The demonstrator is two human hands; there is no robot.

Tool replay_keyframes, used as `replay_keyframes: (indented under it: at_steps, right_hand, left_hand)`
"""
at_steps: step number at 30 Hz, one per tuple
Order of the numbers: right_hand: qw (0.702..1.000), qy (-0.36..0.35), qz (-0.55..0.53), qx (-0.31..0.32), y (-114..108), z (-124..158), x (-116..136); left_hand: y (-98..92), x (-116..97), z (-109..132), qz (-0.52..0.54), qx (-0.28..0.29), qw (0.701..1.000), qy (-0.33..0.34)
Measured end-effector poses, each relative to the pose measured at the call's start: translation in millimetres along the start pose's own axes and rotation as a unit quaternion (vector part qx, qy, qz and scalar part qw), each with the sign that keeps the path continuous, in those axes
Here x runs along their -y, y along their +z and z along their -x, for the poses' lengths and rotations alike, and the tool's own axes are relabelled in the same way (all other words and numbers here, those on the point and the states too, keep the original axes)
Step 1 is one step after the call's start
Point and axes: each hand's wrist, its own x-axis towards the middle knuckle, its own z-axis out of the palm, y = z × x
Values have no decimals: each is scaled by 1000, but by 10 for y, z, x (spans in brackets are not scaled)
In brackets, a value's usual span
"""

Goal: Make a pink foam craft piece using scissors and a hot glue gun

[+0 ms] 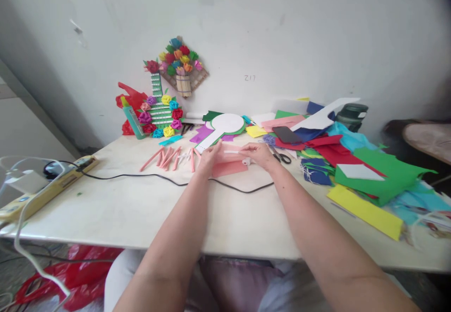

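Observation:
My left hand [210, 158] is closed on the left edge of a pink paper piece [229, 168] at the middle of the table. My right hand [259, 155] pinches the right end of a thin white stick [231, 152], which lies level across the upper part of the pink paper. A small white crumpled bit [246, 161] shows just under my right fingers. Left of my left hand lie several rolled pink paper strips [165, 157]. A white round-headed cutout with a handle [227, 124], backed in green, lies behind my hands.
A black cable [246, 191] crosses the table in front of my hands. Scissors [283, 158], a dark phone [287, 134] and coloured sheets [377, 171] lie to the right. At left are a glue bottle [133, 119], a flower-decorated guitar shape [161, 110] and a power strip [45, 192].

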Motion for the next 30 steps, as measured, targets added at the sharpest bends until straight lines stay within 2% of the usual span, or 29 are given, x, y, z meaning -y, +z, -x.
replay_keyframes:
  at_steps: [3,6,9,13,16,21,24,27,30]
  right_hand:
    - [1000,10,-8,7,8,-5,-21]
    - [1000,19,3,5,20,-13,-44]
    - [1000,10,11,-1,30,-17,-46]
    - [999,-47,-13,-8,43,-19,-21]
    - [998,-62,-28,-14,63,-17,8]
    - [999,-26,-21,-17,110,-6,24]
    - [1000,12,-4,-29,131,1,20]
    - [999,17,6,-35,142,-1,15]
    - [999,21,9,-44,154,-6,10]
  left_hand:
    - [-6,-34,50,-66,63,995,40]
    - [-20,13,40,-48,87,993,57]
    - [-38,61,16,-15,97,994,44]
    - [-35,81,2,29,108,994,4]
    - [-17,107,-23,78,104,991,-26]
    - [-13,142,-60,139,106,983,-51]
    - [-16,132,-58,169,131,974,-71]
    - [-11,125,-59,189,164,965,-82]
    - [-2,138,-71,198,165,962,-86]
